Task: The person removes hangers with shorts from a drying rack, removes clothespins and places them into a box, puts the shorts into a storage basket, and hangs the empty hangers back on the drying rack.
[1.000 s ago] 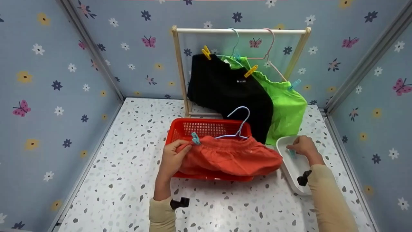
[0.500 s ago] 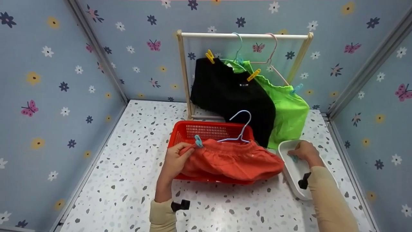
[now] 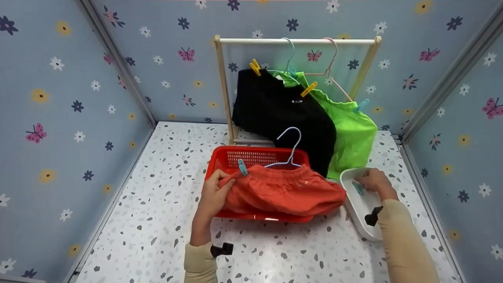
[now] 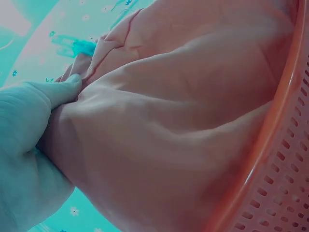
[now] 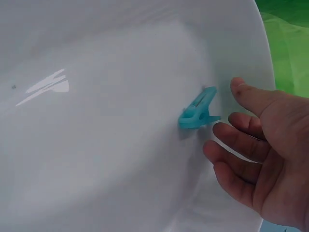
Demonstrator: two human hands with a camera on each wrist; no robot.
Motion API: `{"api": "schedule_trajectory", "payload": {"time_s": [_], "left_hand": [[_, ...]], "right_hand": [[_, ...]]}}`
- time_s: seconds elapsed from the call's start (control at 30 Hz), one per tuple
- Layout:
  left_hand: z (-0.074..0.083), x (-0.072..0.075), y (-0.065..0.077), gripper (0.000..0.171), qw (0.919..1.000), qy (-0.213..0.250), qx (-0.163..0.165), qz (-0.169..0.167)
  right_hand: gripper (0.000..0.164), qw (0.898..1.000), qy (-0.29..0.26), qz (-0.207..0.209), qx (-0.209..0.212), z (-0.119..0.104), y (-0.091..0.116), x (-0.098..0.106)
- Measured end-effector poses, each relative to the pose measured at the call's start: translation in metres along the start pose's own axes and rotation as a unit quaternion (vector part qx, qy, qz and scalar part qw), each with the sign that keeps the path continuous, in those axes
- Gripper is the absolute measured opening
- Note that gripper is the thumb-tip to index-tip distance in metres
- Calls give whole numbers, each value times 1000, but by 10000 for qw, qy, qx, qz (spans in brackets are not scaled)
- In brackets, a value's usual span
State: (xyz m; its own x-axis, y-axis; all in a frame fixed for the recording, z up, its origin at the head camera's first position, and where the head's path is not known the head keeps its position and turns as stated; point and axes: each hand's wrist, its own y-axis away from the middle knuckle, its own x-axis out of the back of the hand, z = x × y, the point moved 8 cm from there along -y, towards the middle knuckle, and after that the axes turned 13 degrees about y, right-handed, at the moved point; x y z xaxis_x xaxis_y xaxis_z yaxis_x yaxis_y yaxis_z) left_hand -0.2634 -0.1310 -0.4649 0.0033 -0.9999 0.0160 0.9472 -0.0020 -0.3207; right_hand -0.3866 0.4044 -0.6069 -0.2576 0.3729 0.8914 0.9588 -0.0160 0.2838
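Observation:
My left hand [image 3: 214, 193] pinches the waistband corner of orange-red shorts [image 3: 287, 190] between thumb and fingers. A teal clothespin [image 3: 243, 167] is clipped on the waistband just beside it. A pale violet hanger [image 3: 290, 159] stands out of the waistband, its lower part hidden by the cloth. The shorts lie over a red basket [image 3: 259, 148]. At the right, my right hand [image 5: 270, 150] reaches into a white tray [image 3: 361, 220], thumb and fingers apart. A loose teal clothespin [image 5: 197, 110] lies in the tray by the fingertips, with nothing gripped around it.
Behind the basket stands a wooden rack with a white rail [image 3: 255, 41]. Black shorts [image 3: 283, 114] with yellow clothespins and bright green shorts [image 3: 351, 133] hang there on hangers. Flower-patterned walls [image 3: 47, 157] enclose the speckled table [image 3: 157, 220] at the sides and back.
The right hand's fingers have drawn slightly away from the teal clothespin in the tray. The hanger hook has swung a little left, and the left hand keeps its pinch on the shorts.

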Motion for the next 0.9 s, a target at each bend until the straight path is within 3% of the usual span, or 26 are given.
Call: {"api": "schedule_trajectory", "payload": {"time_s": [0.13, 0.2, 0.33, 0.43, 0.57, 0.63, 0.8, 0.9], "left_hand": [[-23, 8, -3, 12, 9990, -69, -172, 412], [-24, 12, -2, 10, 9973, -145, -333, 638], [-23, 13, -2, 8, 9953, -226, -439, 832], [-23, 11, -2, 12, 9960, -244, -303, 799], [-17, 7, -1, 22, 9951, -656, -251, 690], [-12, 3, -2, 22, 9939, -870, -332, 597], [-6, -3, -1, 19, 9919, -1025, -385, 643], [-6, -4, 0, 24, 9922, -932, -300, 769]], "right_hand": [[40, 9977, -325, 533, -250, -4, 14, 21], [40, 9932, -381, 974, -512, -11, 25, 35], [34, 9716, -604, 2056, -1000, -32, 51, 60], [28, 9518, -882, 2807, -867, -59, 68, 72], [17, 9244, -1469, 3520, -65, -103, 89, 77], [14, 9099, -1896, 3664, 427, -128, 104, 78], [7, 8724, -2978, 3411, 1842, -194, 155, 79], [6, 8582, -3103, 3061, 2711, -236, 185, 83]]}}
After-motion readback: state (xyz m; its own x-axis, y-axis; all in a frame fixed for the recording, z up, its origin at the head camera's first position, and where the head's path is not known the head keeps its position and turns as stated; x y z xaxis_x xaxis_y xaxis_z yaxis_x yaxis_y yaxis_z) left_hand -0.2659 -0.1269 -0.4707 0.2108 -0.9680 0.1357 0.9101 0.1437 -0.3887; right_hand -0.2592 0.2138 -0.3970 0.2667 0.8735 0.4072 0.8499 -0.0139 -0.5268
